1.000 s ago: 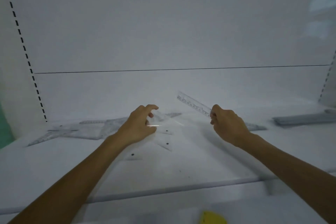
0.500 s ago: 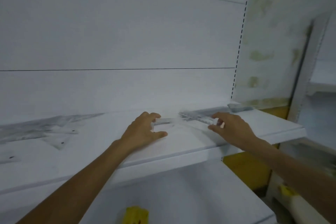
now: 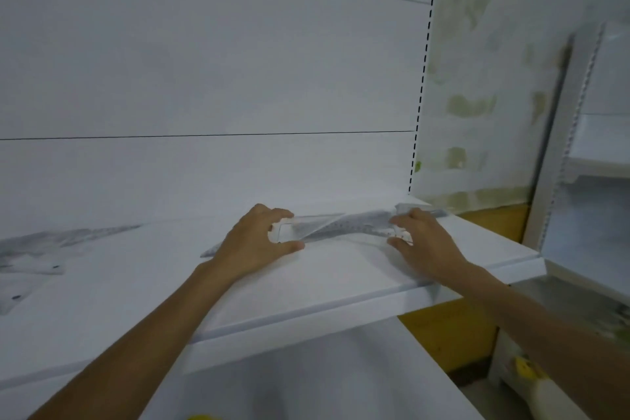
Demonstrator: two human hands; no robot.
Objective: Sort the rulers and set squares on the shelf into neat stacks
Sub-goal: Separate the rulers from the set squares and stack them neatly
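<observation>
My left hand (image 3: pixel 254 242) hides one end of the clear ruler (image 3: pixel 320 230) and my right hand (image 3: pixel 424 244) hides the other, each pinching it. Its markings are too smeared to read, and I cannot count the grey rulers (image 3: pixel 364 219) lying behind it. Far left, the set squares (image 3: pixel 51 242) are a blur cut by the picture's edge. A yellow thing (image 3: pixel 201 417) at the bottom edge is mostly cut off.

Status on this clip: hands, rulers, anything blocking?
Left hand and right hand each pinch an end of the clear ruler. Set squares loose, far left. Nothing blocking.
</observation>
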